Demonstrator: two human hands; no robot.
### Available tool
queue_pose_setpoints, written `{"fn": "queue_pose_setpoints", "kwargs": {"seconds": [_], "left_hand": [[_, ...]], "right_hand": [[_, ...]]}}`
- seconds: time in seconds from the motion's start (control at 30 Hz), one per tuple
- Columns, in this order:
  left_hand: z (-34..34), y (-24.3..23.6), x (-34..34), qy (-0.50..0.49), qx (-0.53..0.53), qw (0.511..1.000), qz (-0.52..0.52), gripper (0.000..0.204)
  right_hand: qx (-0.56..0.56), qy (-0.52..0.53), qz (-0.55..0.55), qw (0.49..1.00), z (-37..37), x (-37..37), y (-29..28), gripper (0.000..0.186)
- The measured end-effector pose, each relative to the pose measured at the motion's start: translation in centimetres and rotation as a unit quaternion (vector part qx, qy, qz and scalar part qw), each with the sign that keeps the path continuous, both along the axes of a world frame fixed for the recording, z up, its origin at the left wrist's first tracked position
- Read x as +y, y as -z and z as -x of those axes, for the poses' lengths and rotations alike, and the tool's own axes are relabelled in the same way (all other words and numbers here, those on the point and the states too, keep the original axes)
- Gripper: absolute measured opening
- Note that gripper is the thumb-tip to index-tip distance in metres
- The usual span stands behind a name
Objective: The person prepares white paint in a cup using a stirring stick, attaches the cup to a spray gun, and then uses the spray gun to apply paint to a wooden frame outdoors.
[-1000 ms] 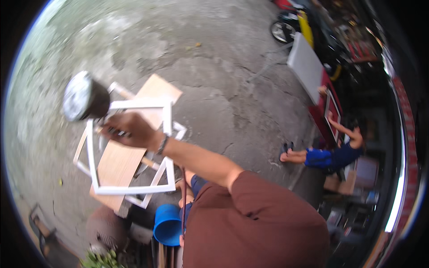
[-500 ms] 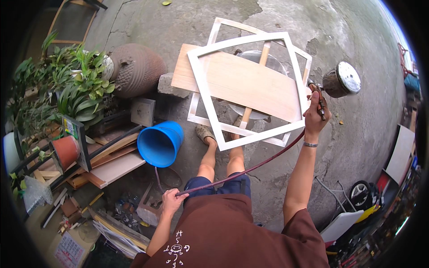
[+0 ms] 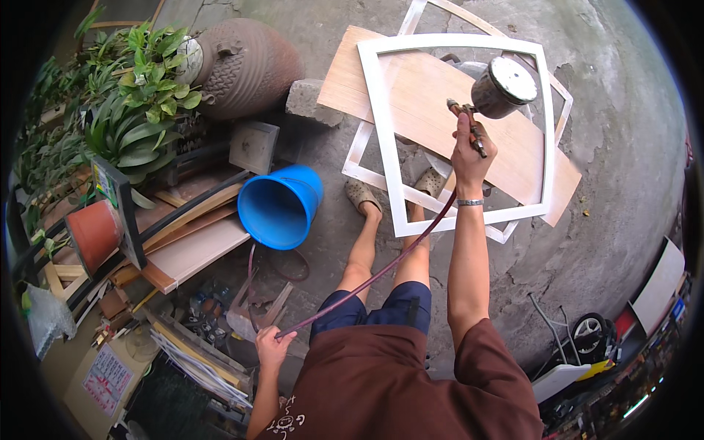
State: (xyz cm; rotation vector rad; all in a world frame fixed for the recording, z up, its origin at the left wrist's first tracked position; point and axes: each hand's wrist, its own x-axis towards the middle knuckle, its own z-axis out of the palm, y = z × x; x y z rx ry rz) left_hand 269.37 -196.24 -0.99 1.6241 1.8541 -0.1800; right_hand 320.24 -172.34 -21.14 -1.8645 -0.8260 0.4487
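Note:
My right hand [image 3: 473,155] grips a spray gun [image 3: 475,130], held above the frame and board. A paint-smeared cup [image 3: 501,88] with a white-spattered lid sits on the gun. From its handle a dark red hose [image 3: 389,268] runs down to my left hand [image 3: 272,345], which is closed around it near my left hip. Below the gun lies a white-painted frame [image 3: 385,139] on a pale wooden board [image 3: 433,99]. Under the board is a second, more thinly whitened frame [image 3: 358,150]. A round stand beneath them is mostly hidden.
On the left stand a blue bucket [image 3: 308,194], a large brown clay jar [image 3: 253,70], a concrete block [image 3: 312,101] and leafy plants [image 3: 139,132]. Stacked wood planks [image 3: 198,257] lie below an orange pot [image 3: 95,231]. A wheeled cart [image 3: 587,337] is at the lower right.
My right hand has swung the spray gun left, from the frame's right edge to over its middle. My left hand has lowered slightly with the hose. The whole view has shifted.

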Motion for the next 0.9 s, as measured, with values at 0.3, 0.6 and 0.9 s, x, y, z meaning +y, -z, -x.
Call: {"fn": "queue_pose_setpoints", "kwargs": {"seconds": [0.3,0.6,0.9], "left_hand": [[1.5,-0.5,0.9,0.005,0.018,1.0,0.016,0.055],[-2.2,0.0,2.4,0.019,-0.015,1.0,0.016,0.054],[-7.9,0.5,3.7,0.026,-0.031,0.999,0.029,0.055]], "right_hand": [[0.082,-0.099,0.027,0.991,5.6,2.3,-1.5,0.033],[0.029,-0.027,-0.018,0.999,-0.4,3.5,0.8,0.031],[-0.021,0.01,-0.03,0.999,-9.8,2.6,2.4,0.033]]}}
